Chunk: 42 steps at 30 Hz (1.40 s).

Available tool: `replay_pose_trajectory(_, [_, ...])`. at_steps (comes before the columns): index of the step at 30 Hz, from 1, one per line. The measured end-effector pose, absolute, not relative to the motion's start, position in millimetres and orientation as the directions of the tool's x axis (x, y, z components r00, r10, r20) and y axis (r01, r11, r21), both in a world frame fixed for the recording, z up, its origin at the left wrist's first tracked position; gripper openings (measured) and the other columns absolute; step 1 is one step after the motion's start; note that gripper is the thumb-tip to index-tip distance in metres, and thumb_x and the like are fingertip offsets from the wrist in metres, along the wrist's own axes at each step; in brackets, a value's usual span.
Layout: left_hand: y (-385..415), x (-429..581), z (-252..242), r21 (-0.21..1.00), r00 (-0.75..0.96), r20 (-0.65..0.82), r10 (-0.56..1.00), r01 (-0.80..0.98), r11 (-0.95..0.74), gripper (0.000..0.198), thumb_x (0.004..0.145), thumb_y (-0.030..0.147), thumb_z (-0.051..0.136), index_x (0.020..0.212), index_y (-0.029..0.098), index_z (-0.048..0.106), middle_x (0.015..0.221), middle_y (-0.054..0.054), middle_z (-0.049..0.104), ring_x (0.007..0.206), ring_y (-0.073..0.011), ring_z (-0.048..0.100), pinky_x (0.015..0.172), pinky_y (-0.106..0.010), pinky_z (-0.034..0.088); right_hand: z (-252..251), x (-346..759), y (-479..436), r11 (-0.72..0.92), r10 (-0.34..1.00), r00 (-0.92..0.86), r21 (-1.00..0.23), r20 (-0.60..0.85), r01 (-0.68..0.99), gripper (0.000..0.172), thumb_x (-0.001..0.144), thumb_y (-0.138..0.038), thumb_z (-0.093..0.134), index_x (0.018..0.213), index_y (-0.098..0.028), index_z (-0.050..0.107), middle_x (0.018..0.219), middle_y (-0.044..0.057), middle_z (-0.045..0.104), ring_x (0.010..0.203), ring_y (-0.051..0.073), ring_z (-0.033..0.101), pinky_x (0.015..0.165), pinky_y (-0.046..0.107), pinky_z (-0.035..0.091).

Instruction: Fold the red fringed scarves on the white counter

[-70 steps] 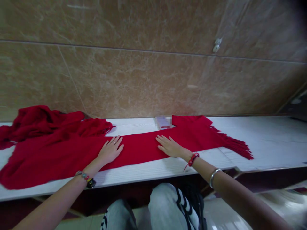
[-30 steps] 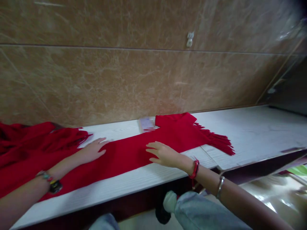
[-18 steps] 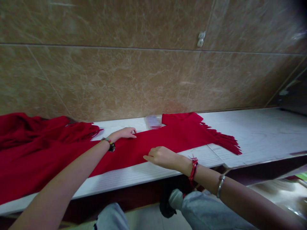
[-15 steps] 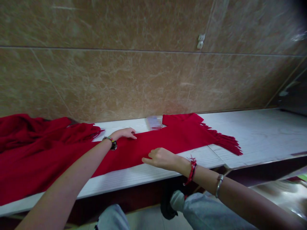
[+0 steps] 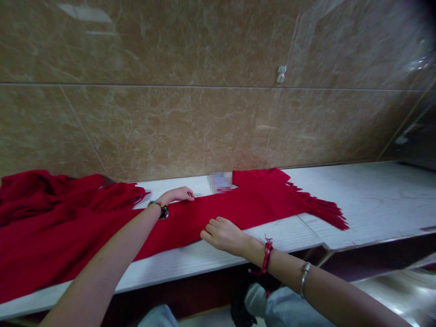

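On desk, red scarf lies flat, middle unfolded, left end heaped. Right hand grip clenched on near edge; left hand at far edge, grip unclear.

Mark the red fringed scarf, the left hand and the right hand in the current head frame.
red fringed knit scarf (image 5: 265, 202), head view, flat stretch near fringe
left hand (image 5: 177, 195), head view, back of hand
right hand (image 5: 223, 234), head view, back of hand

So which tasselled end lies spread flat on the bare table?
The fringe on the right, past the right hand; the other fringe lies bunched against the red heap at left.
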<state>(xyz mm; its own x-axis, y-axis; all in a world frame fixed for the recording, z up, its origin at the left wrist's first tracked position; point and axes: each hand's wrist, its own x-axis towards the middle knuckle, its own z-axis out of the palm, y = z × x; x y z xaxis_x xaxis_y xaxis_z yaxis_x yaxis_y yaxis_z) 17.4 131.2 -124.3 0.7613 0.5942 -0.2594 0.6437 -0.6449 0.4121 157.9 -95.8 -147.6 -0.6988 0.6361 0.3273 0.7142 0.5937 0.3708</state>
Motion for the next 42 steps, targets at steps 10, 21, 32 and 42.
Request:
replay_pose_trajectory(10, [128.1, 15.2, -94.4, 0.635, 0.743, -0.198, 0.639, 0.594, -0.494, 0.051, 0.063, 0.043, 0.055, 0.107, 0.016, 0.056, 0.101, -0.005, 0.061, 0.083, -0.0166, 0.054, 0.067, -0.023, 0.041, -126.0, 159.9, -103.1, 0.489, 0.667, -0.618, 0.380, 0.416, 0.785, 0.008, 0.082, -0.011, 0.046, 0.080, -0.014, 0.052, 0.072, 0.004, 0.056, 0.066, 0.017, 0.050, 0.052, 0.029, 0.033])
replay_pose_trajectory(21, [102.0, 123.1, 14.0, 0.887, 0.750, -0.035, 0.661, 0.327, -0.325, 0.034, 0.061, 0.023, 0.069, 0.095, 0.019, 0.062, 0.091, -0.002, 0.063, 0.074, -0.0094, 0.056, 0.064, -0.019, 0.041, -39.6, 254.0, -133.3, 0.082, 0.726, -0.389, 0.491, 0.567, 0.867, 0.023, 0.087, -0.011, 0.035, 0.078, -0.016, 0.056, 0.063, 0.003, 0.055, 0.057, 0.014, 0.047, 0.049, 0.029, 0.021])
replay_pose_trajectory(32, [75.2, 299.2, -9.5, 0.797, 0.853, -0.024, 0.522, 0.331, -0.505, 0.024, 0.070, 0.016, 0.059, 0.094, 0.017, 0.063, 0.086, -0.003, 0.065, 0.069, -0.0097, 0.055, 0.055, -0.017, 0.039, -56.8, 370.7, -171.6, -0.090, 0.905, -0.149, 0.522, 0.398, 0.848, 0.020, 0.086, -0.012, 0.037, 0.095, -0.016, 0.055, 0.070, 0.006, 0.058, 0.061, 0.015, 0.051, 0.051, 0.028, 0.025])
replay_pose_trajectory(42, [84.5, 369.4, -100.7, 0.660, 0.882, -0.023, 0.470, 0.367, -0.656, 0.023, 0.065, 0.014, 0.059, 0.087, 0.012, 0.066, 0.076, -0.004, 0.066, 0.067, -0.0134, 0.057, 0.059, -0.020, 0.042, -127.8, 426.8, -172.2, -0.085, 0.978, 0.001, 0.392, 0.209, 0.916, 0.022, 0.085, -0.014, 0.038, 0.101, -0.018, 0.053, 0.078, 0.007, 0.060, 0.070, 0.016, 0.057, 0.054, 0.024, 0.034])
